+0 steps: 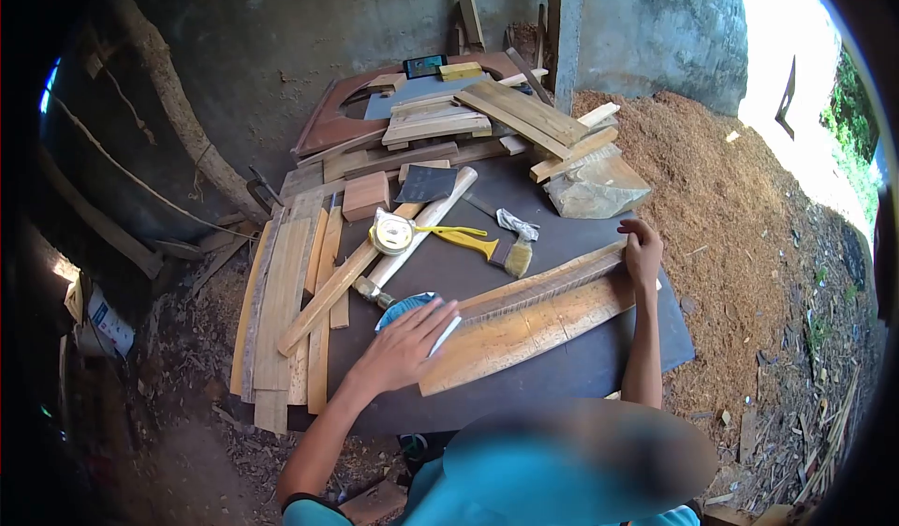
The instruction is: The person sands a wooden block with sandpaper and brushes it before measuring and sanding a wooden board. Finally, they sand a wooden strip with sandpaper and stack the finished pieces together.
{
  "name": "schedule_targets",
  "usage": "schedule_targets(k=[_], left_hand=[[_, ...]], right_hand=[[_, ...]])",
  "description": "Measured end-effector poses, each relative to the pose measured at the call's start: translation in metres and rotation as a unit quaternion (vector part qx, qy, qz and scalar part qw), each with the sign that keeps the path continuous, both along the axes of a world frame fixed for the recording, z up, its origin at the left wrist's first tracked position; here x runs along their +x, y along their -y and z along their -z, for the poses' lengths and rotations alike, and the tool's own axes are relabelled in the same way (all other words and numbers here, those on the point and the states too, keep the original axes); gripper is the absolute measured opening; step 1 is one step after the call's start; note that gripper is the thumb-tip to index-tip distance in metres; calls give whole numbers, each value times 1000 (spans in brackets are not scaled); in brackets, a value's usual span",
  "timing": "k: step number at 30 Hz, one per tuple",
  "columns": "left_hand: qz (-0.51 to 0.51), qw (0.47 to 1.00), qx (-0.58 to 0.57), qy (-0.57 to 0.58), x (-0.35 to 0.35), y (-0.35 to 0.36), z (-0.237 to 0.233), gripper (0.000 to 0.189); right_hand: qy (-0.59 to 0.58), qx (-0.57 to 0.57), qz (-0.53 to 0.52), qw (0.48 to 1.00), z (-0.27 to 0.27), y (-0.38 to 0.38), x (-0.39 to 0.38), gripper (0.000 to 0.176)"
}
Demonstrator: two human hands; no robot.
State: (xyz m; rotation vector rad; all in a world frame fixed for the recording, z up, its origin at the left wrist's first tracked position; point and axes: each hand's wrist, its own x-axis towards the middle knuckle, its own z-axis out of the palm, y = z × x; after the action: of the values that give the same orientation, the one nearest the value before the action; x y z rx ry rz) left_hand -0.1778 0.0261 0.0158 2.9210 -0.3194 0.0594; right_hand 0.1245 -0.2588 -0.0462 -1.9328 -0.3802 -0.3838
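A curved, light-brown wooden board (538, 334) lies across the front of the dark table, with a darker, striped edge along its upper side. My left hand (403, 346) is at the board's left end, fingers stretched out flat. A thin white edge (444, 336) shows beside those fingers, and a blue round thing (405, 309) is partly hidden behind them. My right hand (642, 256) has its fingers bent round the board's far right end. Just beyond the board lie a yellow-handled brush (487, 248) and a white and yellow tape measure (391, 233).
Long wooden strips (286, 311) line the table's left side. A hammer head (373, 292), a reddish block (365, 195) and black sandpaper (429, 184) lie nearby. Stacked planks (524, 114), a rough wood chunk (599, 187) and a phone (425, 66) are farther back. Sawdust (693, 179) is heaped at right.
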Motion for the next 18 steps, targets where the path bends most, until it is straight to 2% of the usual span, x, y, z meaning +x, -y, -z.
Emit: schedule_targets(k=[2,4,5,8,13,16,18], left_hand=[[38,998,44,27,17,18,4,58],[106,993,15,48,67,56,13,57],[145,987,8,75,87,73,20,56],[177,982,-50,43,112,83,24,55],[137,990,6,-29,36,17,2,58],[145,989,33,-26,35,20,-3,58],[175,984,32,-6,65,40,4,57]], right_hand=[[-26,-1,-7,1000,4,0,6,26],[-77,-20,-3,997,0,2,3,26],[-48,-8,1,999,1,1,1,27],[-69,18,-24,997,7,4,8,28],[-93,54,-53,993,5,5,7,28],[-44,-13,-39,998,3,0,6,27],[-60,-11,-41,997,3,1,5,27]])
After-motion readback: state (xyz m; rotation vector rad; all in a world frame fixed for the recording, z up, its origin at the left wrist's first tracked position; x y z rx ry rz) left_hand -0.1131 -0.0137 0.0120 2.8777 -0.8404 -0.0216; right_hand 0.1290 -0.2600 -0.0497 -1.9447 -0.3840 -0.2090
